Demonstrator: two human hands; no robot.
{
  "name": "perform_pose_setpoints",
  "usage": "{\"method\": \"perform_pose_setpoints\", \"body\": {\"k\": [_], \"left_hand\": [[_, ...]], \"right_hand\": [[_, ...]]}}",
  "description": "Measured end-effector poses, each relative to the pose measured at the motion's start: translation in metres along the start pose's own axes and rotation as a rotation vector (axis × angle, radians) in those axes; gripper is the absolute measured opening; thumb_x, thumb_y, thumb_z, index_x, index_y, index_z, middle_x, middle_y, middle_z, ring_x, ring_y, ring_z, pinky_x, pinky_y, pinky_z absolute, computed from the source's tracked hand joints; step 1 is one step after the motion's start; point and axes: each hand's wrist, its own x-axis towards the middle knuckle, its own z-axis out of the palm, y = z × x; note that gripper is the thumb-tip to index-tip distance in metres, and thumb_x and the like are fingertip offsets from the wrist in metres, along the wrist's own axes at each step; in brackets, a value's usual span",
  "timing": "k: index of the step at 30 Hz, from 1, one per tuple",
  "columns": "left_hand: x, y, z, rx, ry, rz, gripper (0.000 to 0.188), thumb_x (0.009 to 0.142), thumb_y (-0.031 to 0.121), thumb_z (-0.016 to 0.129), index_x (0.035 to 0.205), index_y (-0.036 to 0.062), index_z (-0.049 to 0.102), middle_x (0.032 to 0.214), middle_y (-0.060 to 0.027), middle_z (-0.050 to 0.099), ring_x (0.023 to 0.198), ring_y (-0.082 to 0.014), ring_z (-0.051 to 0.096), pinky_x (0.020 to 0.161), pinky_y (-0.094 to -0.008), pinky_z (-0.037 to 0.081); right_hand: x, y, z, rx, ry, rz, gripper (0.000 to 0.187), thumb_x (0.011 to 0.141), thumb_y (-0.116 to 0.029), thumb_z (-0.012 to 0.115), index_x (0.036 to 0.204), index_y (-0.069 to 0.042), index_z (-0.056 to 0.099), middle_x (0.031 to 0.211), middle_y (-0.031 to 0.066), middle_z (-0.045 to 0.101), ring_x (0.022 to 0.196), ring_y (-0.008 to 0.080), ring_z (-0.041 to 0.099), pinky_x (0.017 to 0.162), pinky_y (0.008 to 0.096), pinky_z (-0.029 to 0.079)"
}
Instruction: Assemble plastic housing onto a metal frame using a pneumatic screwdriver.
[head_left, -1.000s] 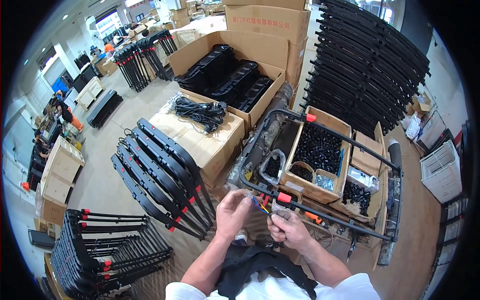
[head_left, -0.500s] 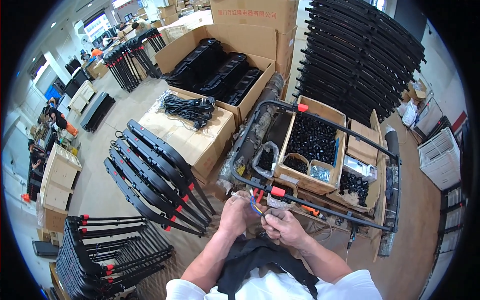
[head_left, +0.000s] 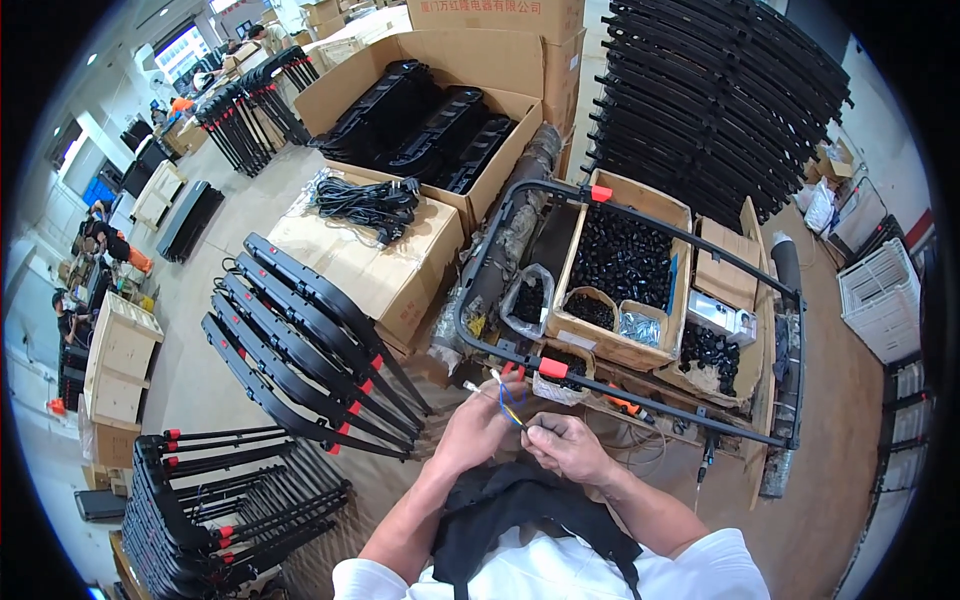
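Both my hands are together in front of my dark apron, at the near side of a black tubular frame (head_left: pixel 650 400) with red clips. My right hand (head_left: pixel 568 447) pinches the dark end of a cable with thumb and fingers. From it, thin blue and yellow-green wires (head_left: pixel 511 411) run toward my left hand (head_left: pixel 476 428), whose fingers are closed around them. Small white connectors (head_left: pixel 495 376) stick out past the left fingertips. The left fingers partly hide the wires.
Beyond the frame stands a wooden bin (head_left: pixel 625 255) of small black parts, with bags of fittings beside it. An orange-handled tool (head_left: pixel 628 408) lies under the near tube. Leaning black frames (head_left: pixel 300 345) stand left, near a carton (head_left: pixel 410 270) topped with coiled black cables (head_left: pixel 365 208).
My left hand has opened out somewhat, its fingers reaching farther forward, and the white connectors show more plainly. My right hand keeps its pinch. The whole view has shifted slightly.
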Motion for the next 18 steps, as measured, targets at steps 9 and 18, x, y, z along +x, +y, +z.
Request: {"method": "perform_pose_setpoints", "body": {"k": [9,18], "left_hand": [[-0.005,-0.008,-0.006,-0.830,-0.125,-0.105,0.052,0.112,0.026,0.040,0.155,-0.0043,0.035,0.145,-0.0198,0.057,0.137,-0.0305,0.053,0.118,-0.0427,0.037],[-0.005,-0.049,0.003,-1.142,0.103,-0.364,0.040,0.113,0.024,0.042,0.140,-0.0027,0.054,0.108,-0.0082,0.068,0.112,-0.0278,0.069,0.102,-0.0417,0.052]], "right_hand": [[0.007,0.021,-0.010,0.175,0.020,0.112,0.030,0.108,-0.031,0.056,0.099,-0.003,0.059,0.076,-0.0032,0.047,0.056,0.0033,0.036,0.050,0.0207,0.031],[0.032,0.062,-0.013,0.321,0.011,0.238,0.027,0.108,-0.029,0.058,0.100,-0.003,0.060,0.078,-0.0040,0.047,0.057,0.0020,0.035,0.049,0.0187,0.029]]}}
